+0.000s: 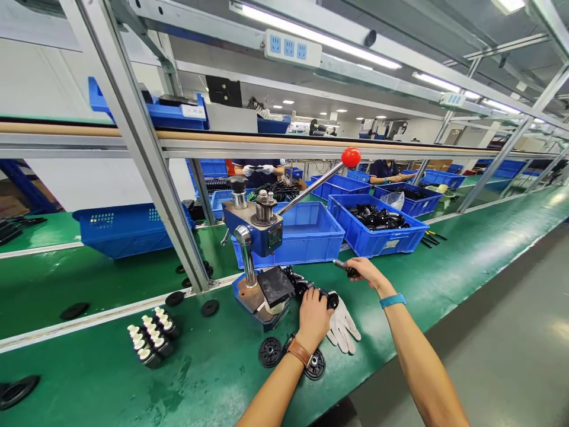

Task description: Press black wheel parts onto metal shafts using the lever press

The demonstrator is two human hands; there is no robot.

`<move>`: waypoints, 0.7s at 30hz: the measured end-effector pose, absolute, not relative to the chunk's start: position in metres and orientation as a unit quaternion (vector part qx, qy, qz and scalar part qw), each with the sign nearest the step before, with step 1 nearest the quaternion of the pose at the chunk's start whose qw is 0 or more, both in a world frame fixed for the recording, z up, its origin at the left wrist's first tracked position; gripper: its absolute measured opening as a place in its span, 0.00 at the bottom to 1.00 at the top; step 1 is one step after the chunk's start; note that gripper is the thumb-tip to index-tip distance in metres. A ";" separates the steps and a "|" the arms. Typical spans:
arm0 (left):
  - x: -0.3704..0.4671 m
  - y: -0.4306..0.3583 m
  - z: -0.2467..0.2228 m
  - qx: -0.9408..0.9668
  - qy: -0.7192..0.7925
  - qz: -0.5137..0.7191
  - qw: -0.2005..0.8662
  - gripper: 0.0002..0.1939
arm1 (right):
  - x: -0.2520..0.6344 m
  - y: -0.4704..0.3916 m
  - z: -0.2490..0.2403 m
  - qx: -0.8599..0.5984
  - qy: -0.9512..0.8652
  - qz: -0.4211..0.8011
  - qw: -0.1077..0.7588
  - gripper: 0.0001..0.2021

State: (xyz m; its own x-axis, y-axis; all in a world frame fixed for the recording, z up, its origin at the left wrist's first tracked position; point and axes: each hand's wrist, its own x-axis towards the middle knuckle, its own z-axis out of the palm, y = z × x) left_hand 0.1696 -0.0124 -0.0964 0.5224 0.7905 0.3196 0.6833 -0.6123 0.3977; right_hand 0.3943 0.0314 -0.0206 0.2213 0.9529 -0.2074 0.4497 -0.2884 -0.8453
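Note:
My right hand [364, 271] is closed on a small black part with a metal stem [341, 264], held above the bench with the stem pointing left. My left hand [315, 314] is curled over black parts beside the press base, its fingers closed around a black wheel part [332, 300]; some of that part is hidden. The hand press [262, 228], with a red-knobbed lever [351, 157], stands just left of this hand. A white glove [344, 326] lies by its right side. Near my left wrist are black discs [269, 352], one partly covered by the wrist.
Behind the press sit a blue bin [306, 246] and another bin [377, 240] holding black parts. White-tipped black pieces [151, 338] stand in rows on the green bench [213, 379]. A metal post [151, 148] rises at left. Across the line, a person's gloved hands [258, 170] hold something.

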 end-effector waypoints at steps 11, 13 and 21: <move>0.132 -0.053 -0.014 0.541 0.363 0.576 0.493 0.24 | 0.284 -0.049 0.039 -0.495 -0.657 0.406 0.399 0.15; 0.108 -0.056 0.009 0.519 0.359 0.604 0.487 0.21 | 0.265 -0.053 0.057 -0.462 -0.715 0.369 0.374 0.17; 0.034 -0.009 0.036 0.622 0.502 0.521 0.300 0.12 | 0.272 -0.002 0.180 -0.429 -0.561 -0.035 0.707 0.31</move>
State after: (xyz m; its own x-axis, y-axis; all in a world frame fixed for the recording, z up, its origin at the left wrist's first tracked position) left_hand 0.0342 -0.0094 0.0360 -0.0461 0.9369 0.3465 0.3108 -0.3163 0.8963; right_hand 0.2722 -0.0017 0.1804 0.3690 0.4315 0.8232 0.5315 0.6286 -0.5678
